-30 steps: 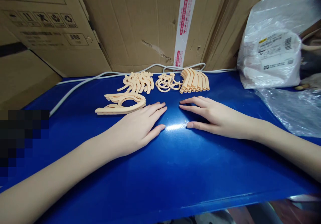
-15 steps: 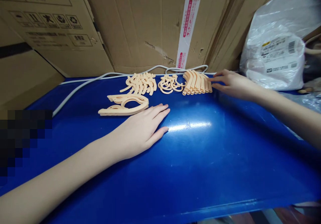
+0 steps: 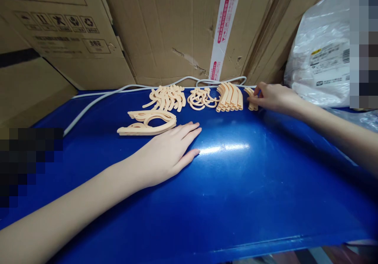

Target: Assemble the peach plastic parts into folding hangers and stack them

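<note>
1. Cream curved plastic tubes (image 3: 252, 106) lie at two o'clock from the left hand (image 3: 174, 149), partly covered by the right hand (image 3: 271, 97); whether its fingers pinch them, I cannot tell.
2. Their long axis runs roughly eleven to five, near ends at five.
3. Left-hand fingers lie nearly together, thumb spread.

Cream pieces (image 3: 230, 97), blue tabletop (image 3: 236, 201)
</note>
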`<state>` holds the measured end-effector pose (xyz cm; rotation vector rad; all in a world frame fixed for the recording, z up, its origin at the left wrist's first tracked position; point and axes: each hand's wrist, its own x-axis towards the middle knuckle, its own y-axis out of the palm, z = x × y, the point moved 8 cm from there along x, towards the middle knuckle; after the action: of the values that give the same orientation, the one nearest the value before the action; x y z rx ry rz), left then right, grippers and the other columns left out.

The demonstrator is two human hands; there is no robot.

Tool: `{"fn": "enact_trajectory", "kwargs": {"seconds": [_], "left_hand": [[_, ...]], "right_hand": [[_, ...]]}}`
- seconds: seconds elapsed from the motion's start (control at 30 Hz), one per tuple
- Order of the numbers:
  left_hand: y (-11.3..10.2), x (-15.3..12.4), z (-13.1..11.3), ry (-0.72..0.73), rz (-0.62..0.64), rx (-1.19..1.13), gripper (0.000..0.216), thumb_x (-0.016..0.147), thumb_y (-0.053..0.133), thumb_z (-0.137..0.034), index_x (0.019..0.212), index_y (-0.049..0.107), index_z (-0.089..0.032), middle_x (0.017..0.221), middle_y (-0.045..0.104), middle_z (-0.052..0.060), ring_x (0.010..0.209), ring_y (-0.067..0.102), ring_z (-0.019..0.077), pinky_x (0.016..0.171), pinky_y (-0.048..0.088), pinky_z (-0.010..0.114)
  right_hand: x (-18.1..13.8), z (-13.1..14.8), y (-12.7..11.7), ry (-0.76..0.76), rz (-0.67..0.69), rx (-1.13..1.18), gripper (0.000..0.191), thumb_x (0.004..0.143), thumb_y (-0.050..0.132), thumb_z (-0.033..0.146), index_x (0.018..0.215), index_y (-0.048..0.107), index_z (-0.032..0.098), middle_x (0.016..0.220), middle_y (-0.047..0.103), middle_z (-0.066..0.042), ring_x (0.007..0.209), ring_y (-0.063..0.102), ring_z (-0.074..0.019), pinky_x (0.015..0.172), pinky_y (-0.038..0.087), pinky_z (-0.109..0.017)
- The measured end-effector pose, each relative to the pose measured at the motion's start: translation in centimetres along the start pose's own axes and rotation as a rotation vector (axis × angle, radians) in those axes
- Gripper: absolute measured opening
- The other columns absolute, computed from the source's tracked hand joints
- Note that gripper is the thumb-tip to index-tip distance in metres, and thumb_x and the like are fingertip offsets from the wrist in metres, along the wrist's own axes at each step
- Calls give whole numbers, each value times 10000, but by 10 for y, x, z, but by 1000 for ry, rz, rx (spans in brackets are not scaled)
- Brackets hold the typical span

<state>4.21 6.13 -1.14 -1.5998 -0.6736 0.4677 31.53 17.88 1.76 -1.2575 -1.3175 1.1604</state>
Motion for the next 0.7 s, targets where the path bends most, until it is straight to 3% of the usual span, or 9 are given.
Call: {"fn": "enact_trajectory", "kwargs": {"seconds": [0.13, 0.23, 0.33, 0.4, 0.47, 0.57, 0.7], "left_hand": [[0, -1, 0, 2, 5, 0, 573, 1051, 335, -425, 1507, 406, -85, 1585, 400, 150, 1462, 388, 288, 1209, 324, 496], [1, -1, 0, 1, 12, 16, 579, 1053, 332, -425, 1513, 396, -81, 1590, 391, 151, 1463, 383, 289, 1208, 322, 497], [1, -1, 0, 1, 9, 10, 572, 1051, 335, -429, 1507, 408, -91, 1590, 391, 151, 1463, 385, 284, 1210, 319, 485], [0, -1, -1, -5, 11, -14, 579, 1050, 334, -442, 1511, 399, -97, 1593, 387, 150, 1469, 376, 280, 1215, 308, 475], [-2, -2, -1, -27, 11, -59, 628, 1047, 323, -490, 1536, 348, -97, 1598, 372, 157, 1474, 366, 285, 1216, 305, 474], [-6, -3, -1, -47, -5, -152, 694, 1018, 324, -602, 1530, 345, -135, 1589, 390, 156, 1466, 379, 304, 1193, 337, 487], [-9, -2, -5, 34, -26, -184, 452, 1000, 429, -551, 1218, 569, -181, 1451, 565, 145, 1434, 428, 318, 1155, 383, 488]], "right_hand": [[-4, -8, 6, -13, 147, 7, 399, 940, 449, 439, 895, 659, 104, 872, 702, -177, 709, 583, -199, 657, 376, -326], [-26, -7, 8, -76, 251, 20, 329, 917, 511, 420, 789, 683, 171, 802, 702, -94, 693, 602, -190, 655, 384, -320], [-63, 10, 10, -165, 362, 19, 267, 896, 557, 416, 740, 679, 237, 717, 686, -32, 611, 601, -184, 574, 366, -311], [-89, 32, 9, -247, 368, -9, 239, 880, 585, 373, 682, 631, 248, 648, 654, -22, 534, 559, -177, 510, 329, -310], [-112, 66, 5, -406, 333, 80, 189, 874, 592, 304, 691, 591, 256, 632, 637, -6, 501, 535, -165, 488, 330, -302], [-141, 122, -9, -780, 198, 281, 133, 946, 530, 289, 825, 551, 239, 820, 641, -35, 645, 573, -161, 573, 415, -285], [-147, 150, -16, -931, -71, 325, 86, 963, 525, 249, 898, 554, 201, 877, 607, -55, 746, 568, -176, 646, 438, -284]]}}
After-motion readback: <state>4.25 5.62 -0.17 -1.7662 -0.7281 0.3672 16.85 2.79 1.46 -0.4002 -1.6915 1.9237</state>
